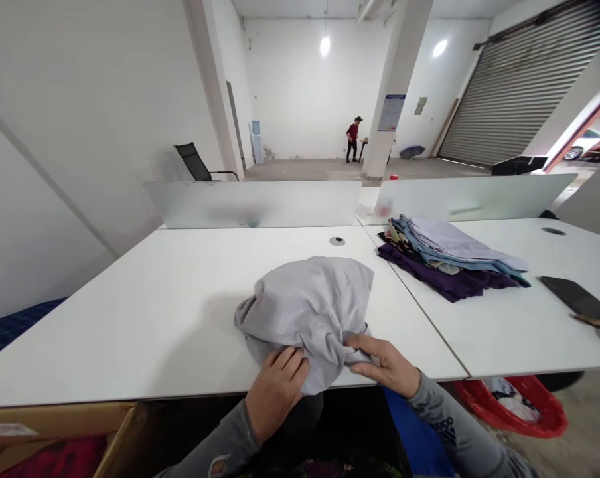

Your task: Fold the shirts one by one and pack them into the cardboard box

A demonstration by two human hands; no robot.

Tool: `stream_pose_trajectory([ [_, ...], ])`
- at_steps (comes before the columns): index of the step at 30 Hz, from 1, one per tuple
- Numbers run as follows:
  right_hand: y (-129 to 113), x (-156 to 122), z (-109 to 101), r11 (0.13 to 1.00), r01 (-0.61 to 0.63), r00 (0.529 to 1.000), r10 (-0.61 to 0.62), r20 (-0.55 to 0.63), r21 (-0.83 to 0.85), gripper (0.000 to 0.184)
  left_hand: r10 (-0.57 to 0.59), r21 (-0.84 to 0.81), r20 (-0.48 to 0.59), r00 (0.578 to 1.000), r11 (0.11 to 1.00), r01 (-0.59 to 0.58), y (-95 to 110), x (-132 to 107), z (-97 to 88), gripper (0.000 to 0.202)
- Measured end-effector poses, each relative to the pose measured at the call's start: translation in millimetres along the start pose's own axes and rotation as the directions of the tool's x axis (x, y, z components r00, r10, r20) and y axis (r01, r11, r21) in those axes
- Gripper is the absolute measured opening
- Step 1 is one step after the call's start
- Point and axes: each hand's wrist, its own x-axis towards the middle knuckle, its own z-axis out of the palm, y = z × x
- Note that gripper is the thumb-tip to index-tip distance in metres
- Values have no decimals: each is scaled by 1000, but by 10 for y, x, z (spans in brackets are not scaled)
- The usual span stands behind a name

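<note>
A crumpled light grey cloth garment (pixel 310 292) lies bunched on the white table near its front edge, part of it hanging over that edge. My left hand (pixel 278 392) is closed on its lower left side, fingers curled into the fabric. On the right, my right hand (pixel 387 364) pinches a fold of the same garment between thumb and fingers. Its exact kind cannot be made out while it is bunched up.
A stack of folded clothes (pixel 449 255) sits to the right, with a black phone-like object (pixel 579 297) beyond it. Frosted dividers (pixel 260 204) line the table's back. Below are a cardboard box (pixel 115 425) and a red-lined basket (pixel 553 415). A person (pixel 352 139) stands far off.
</note>
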Motion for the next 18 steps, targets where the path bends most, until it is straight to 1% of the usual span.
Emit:
stream_pose_trajectory([
  [1,-3,-32,-81,998,8,1000,-9,16,56,41,-5,-55,-9,1000,998,4,-57,-53,-24,26],
  [2,32,-70,-174,998,0,1000,0,-8,59,42,-30,-133,-20,999,991,27,-124,-117,-73,26],
  [3,102,-109,-265,1000,-20,998,20,-59,9,43,-84,-225,-25,996,971,77,-194,-182,-143,26],
  [4,196,-138,-340,996,-46,993,38,-108,-75,44,-165,-316,-17,986,936,151,-261,-239,-227,26],
  [5,299,-150,-385,983,-65,990,43,-133,-172,47,-262,-394,-2,965,887,240,-320,-281,-318,24],
  [6,398,-137,-393,963,-68,991,34,-131,-262,52,-355,-454,20,935,830,325,-369,-302,-409,23],
  [8,545,-25,-300,926,-37,996,5,-86,-377,58,-499,-517,51,865,728,451,-432,-276,-570,22],
  [9,582,69,-217,920,-20,998,-7,-68,-392,56,-542,-529,50,839,698,483,-451,-233,-637,23],
  [10,596,179,-129,924,-9,998,-14,-58,-382,52,-569,-532,39,822,684,499,-467,-178,-698,24],
  [11,588,294,-53,938,-10,998,-12,-60,-347,45,-580,-525,27,814,685,505,-483,-119,-757,26],
  [12,561,404,-5,958,-29,996,5,-86,-284,38,-575,-506,17,818,700,503,-502,-61,-819,26],
  [13,516,500,3,979,-59,990,32,-137,-196,30,-557,-473,16,830,727,497,-523,-13,-888,26],
  [14,448,574,-34,992,-88,975,66,-214,-91,24,-522,-428,31,852,764,483,-543,22,-968,24],
  [16,237,636,-234,990,-102,910,133,-392,100,19,-411,-329,76,908,850,412,-567,49,-1167,24],
  [17,88,622,-378,987,-79,872,138,-469,142,18,-345,-285,84,935,891,355,-564,46,-1288,25],
  [18,-88,583,-535,989,-47,837,118,-535,143,17,-282,-244,67,957,925,290,-549,38,-1425,25],
])
